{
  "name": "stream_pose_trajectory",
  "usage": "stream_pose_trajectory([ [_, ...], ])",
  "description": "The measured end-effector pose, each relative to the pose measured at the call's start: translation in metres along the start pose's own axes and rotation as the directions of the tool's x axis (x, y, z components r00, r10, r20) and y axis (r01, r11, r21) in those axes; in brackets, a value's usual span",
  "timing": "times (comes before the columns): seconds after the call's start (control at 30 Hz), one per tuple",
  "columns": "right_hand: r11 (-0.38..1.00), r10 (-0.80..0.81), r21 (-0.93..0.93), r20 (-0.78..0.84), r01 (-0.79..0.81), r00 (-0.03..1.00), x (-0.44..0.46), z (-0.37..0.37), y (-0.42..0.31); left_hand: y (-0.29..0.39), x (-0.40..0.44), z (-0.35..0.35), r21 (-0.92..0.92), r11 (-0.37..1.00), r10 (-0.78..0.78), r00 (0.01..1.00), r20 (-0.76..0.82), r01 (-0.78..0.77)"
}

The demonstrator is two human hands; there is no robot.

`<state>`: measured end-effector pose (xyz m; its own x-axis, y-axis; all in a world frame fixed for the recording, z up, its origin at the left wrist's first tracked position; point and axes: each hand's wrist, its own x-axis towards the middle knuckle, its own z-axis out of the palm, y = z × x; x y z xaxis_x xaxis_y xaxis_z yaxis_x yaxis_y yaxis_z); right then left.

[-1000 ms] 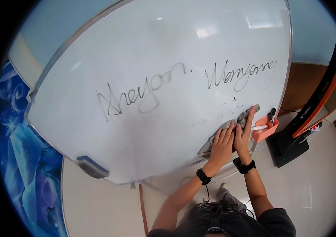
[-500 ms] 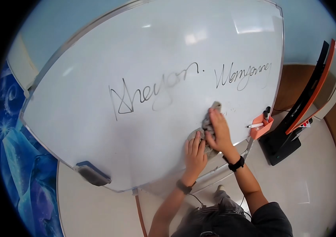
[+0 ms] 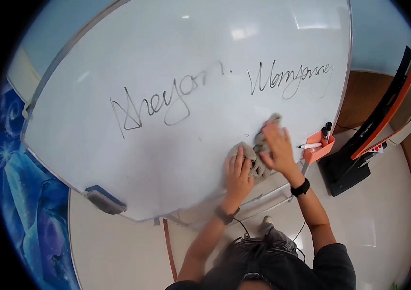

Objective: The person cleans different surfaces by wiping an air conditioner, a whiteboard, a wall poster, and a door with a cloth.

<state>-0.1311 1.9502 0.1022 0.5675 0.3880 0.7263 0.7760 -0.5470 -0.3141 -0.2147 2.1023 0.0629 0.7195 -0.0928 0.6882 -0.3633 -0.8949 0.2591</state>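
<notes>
A bunched grey cloth (image 3: 262,169) lies against the lower right of the whiteboard (image 3: 167,159). My left hand (image 3: 238,178) presses on its left part, fingers laid over the cloth. My right hand (image 3: 279,149), slightly blurred, pushes the upper right part against the board, with a tip of cloth showing above its fingers. Black handwriting (image 3: 155,104) runs across the middle of the board, and a second handwritten word (image 3: 290,77) is above my right hand. Tiny dark marks (image 3: 247,135) show just left of the cloth's upper part.
An orange holder (image 3: 318,148) with markers hangs at the board's right edge. A board eraser (image 3: 105,199) sits at the lower left edge. To the right stands a black and orange screen (image 3: 384,108) on a dark base. Metal stand bars run under the board.
My right hand has shifted right and slightly up with its part of the cloth. Small specks that were to its right no longer show there. The view has shifted a little.
</notes>
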Motion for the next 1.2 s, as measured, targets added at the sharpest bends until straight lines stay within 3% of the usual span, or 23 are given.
stream_pose_trajectory([
  [0.03, 0.997, 0.031, -0.073, -0.001, -0.031, 1.000, -0.003, -0.005, 0.010, -0.001, -0.002, -0.002, -0.012, 1.000, 0.000, 1.000, -0.020, 0.000],
  [0.07, 0.988, 0.146, -0.020, -0.159, -0.151, 0.976, -0.008, -0.003, 0.019, 0.000, -0.003, -0.003, -0.026, 1.000, 0.001, 0.999, -0.041, -0.002],
  [0.17, 0.940, 0.330, 0.216, -0.371, -0.265, 0.868, -0.034, 0.034, 0.011, 0.002, -0.016, 0.006, -0.021, 0.999, -0.033, 0.999, -0.006, 0.033],
  [0.23, 0.988, 0.123, 0.099, -0.061, -0.117, 0.990, -0.052, 0.041, -0.005, 0.005, -0.030, 0.018, 0.005, 0.997, -0.075, 0.997, 0.031, 0.075],
  [0.3, 0.994, -0.100, -0.016, 0.327, 0.112, 0.940, -0.054, 0.040, -0.006, 0.001, -0.038, 0.019, 0.048, 0.993, -0.107, 0.992, 0.063, 0.104],
  [0.33, 0.967, -0.201, -0.097, 0.271, 0.235, 0.941, -0.044, 0.035, 0.010, 0.000, -0.032, 0.010, 0.066, 0.991, -0.121, 0.992, 0.030, 0.119],
  [0.4, 0.987, -0.056, -0.139, 0.146, 0.076, 0.988, -0.023, 0.017, 0.028, 0.003, -0.020, -0.014, 0.100, 0.981, -0.162, 0.986, -0.036, 0.164],
  [0.43, 0.992, 0.059, -0.112, 0.023, -0.056, 0.998, -0.007, 0.002, 0.027, 0.004, -0.010, -0.023, 0.090, 0.979, -0.171, 0.980, -0.105, 0.180],
  [0.5, 0.988, 0.115, -0.067, -0.260, -0.136, 0.959, 0.009, -0.007, 0.020, 0.007, 0.006, -0.035, 0.063, 0.974, -0.195, 0.951, -0.241, 0.216],
  [0.6, 0.999, -0.038, 0.004, 0.104, 0.038, 0.994, -0.028, 0.030, 0.004, 0.000, -0.003, -0.027, 0.096, 0.979, -0.167, 0.980, -0.109, 0.178],
  [0.67, 0.980, -0.191, 0.125, 0.327, 0.158, 0.926, -0.030, 0.026, 0.009, -0.016, -0.015, -0.016, 0.137, 0.990, -0.002, 0.997, 0.075, -0.008],
  [0.7, 0.981, -0.196, 0.058, 0.273, 0.188, 0.942, -0.022, 0.024, 0.016, -0.024, -0.017, -0.015, 0.146, 0.984, 0.080, 0.982, 0.170, -0.106],
  [0.77, 0.971, -0.206, -0.085, 0.164, 0.222, 0.965, -0.008, 0.022, 0.030, -0.026, 0.017, -0.054, 0.249, 0.968, -0.005, 0.999, -0.040, 0.015],
  [0.8, 0.977, -0.105, -0.183, 0.012, 0.106, 0.994, 0.012, 0.007, 0.024, -0.022, 0.037, -0.076, 0.284, 0.955, -0.045, 0.989, -0.140, 0.084],
  [0.83, 0.996, 0.029, -0.083, -0.147, -0.042, 0.989, 0.034, -0.008, 0.012, -0.015, 0.056, -0.091, 0.248, 0.962, -0.061, 0.976, -0.209, 0.113],
  [0.9, 0.992, 0.124, 0.053, -0.403, -0.112, 0.907, 0.056, 0.001, -0.007, -0.004, 0.083, -0.110, 0.162, 0.971, -0.109, 0.931, -0.348, 0.174],
  [0.93, 0.994, 0.098, 0.079, -0.349, -0.075, 0.932, 0.053, 0.010, -0.019, 0.001, 0.083, -0.104, 0.313, 0.945, -0.022, 0.974, -0.227, 0.094],
  [1.03, 0.993, -0.019, 0.114, -0.141, 0.035, 0.990, 0.011, 0.046, -0.042, -0.015, 0.021, -0.056, 0.081, 0.997, -0.027, 0.995, 0.094, 0.019],
  [1.1, 0.988, -0.146, 0.058, 0.092, 0.142, 0.985, -0.015, 0.051, -0.036, -0.034, -0.001, -0.057, 0.166, 0.985, 0.020, 0.985, 0.172, -0.049],
  [1.13, 0.972, -0.235, 0.011, 0.117, 0.236, 0.965, -0.010, 0.046, -0.027, -0.036, -0.004, -0.066, 0.200, 0.977, 0.032, 0.975, 0.222, -0.078],
  [1.2, 0.911, -0.387, -0.061, 0.210, 0.407, 0.898, 0.001, 0.029, -0.013, -0.031, 0.013, -0.093, 0.308, 0.951, -0.033, 0.999, -0.002, 0.032],
])
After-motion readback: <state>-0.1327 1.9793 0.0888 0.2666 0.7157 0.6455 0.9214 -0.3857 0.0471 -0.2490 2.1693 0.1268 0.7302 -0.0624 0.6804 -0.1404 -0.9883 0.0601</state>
